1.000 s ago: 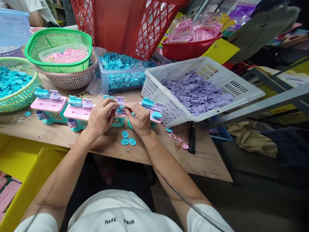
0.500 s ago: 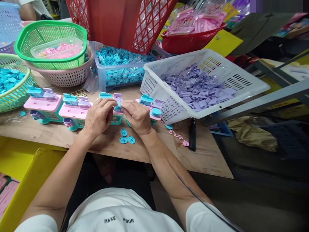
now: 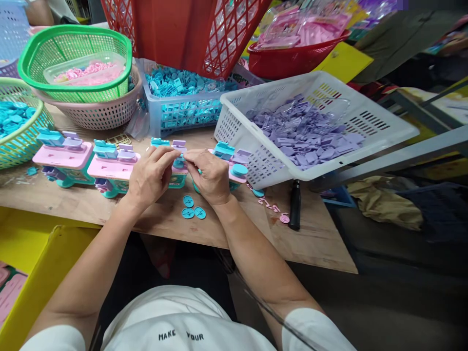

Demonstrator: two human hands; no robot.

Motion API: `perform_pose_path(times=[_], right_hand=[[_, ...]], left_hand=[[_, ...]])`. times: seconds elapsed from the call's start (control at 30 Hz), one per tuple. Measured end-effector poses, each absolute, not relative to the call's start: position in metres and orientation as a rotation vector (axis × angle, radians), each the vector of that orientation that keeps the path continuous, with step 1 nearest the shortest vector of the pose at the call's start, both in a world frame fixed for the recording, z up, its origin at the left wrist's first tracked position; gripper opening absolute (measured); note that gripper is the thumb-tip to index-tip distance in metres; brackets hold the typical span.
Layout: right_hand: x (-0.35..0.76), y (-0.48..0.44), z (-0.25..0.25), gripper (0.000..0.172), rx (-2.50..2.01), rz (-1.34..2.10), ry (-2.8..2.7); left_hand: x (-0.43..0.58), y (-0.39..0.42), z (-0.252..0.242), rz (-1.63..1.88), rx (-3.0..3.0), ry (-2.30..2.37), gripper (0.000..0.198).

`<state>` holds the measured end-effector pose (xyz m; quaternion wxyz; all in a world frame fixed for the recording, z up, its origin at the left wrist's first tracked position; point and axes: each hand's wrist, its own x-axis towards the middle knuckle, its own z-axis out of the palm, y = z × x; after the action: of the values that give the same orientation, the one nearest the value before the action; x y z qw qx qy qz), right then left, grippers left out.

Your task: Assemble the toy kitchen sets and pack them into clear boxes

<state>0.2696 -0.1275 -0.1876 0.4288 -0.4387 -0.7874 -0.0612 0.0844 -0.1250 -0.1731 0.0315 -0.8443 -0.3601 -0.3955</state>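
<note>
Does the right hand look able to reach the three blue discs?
Probably yes: the blue discs lie uncovered near the right hand, though its fingers are at a small blue piece.

Upper garment: white fabric T-shirt (image 3: 175, 312), short-sleeved, loose cut, with gathered folds across the front at bottom centre of the frame. Marking: black capital lettering (image 3: 181, 336) reading "MAKE YOUR", set in one line with a wide gap between the words; a fold distorts the first letter of the second word. Left sleeve (image 3: 58, 339): plain white, lower left. Right sleeve (image 3: 310, 329): plain white, lower right. Lower garment: dark, near-black trousers (image 3: 197, 265), centre of the lower frame; seams not discernible. Cable: thin, dark, flexible cable (image 3: 270, 312), routed diagonally toward the lower right, crossing the right sleeve. Hands: bare.
</note>
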Motion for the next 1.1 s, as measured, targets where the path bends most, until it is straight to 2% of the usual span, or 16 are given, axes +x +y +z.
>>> perform_pose_path(times=[0.53,0.7,0.8,0.93,1.03,1.1], right_hand=[[0.273,-0.141,-0.173,0.029,-1.163,-0.102,-2.140],[0.317,-0.182,-0.161,0.023,-1.212,-0.044,-1.999],[0.349,-0.216,-0.182,0.019,-1.342,0.075,-1.937],[0.365,-0.237,-0.225,0.037,-1.523,0.062,-2.019],[0.360,-0.233,-0.244,0.022,-1.478,0.079,-2.101],[0.355,-0.226,-0.247,0.017,-1.478,0.075,-2.157]], left_hand=[[0.093,-0.139,-0.178,-1.063,-2.586,-1.233,0.029],[0.096,-0.170,-0.184,-1.190,-2.511,-1.142,0.032],[0.104,-0.191,-0.202,-1.158,-2.619,-1.063,0.033],[0.120,-0.195,-0.219,-0.882,-2.790,-1.194,0.048],[0.128,-0.185,-0.222,-0.708,-2.900,-1.174,0.034],[0.131,-0.177,-0.221,-0.657,-2.952,-1.137,0.026]])
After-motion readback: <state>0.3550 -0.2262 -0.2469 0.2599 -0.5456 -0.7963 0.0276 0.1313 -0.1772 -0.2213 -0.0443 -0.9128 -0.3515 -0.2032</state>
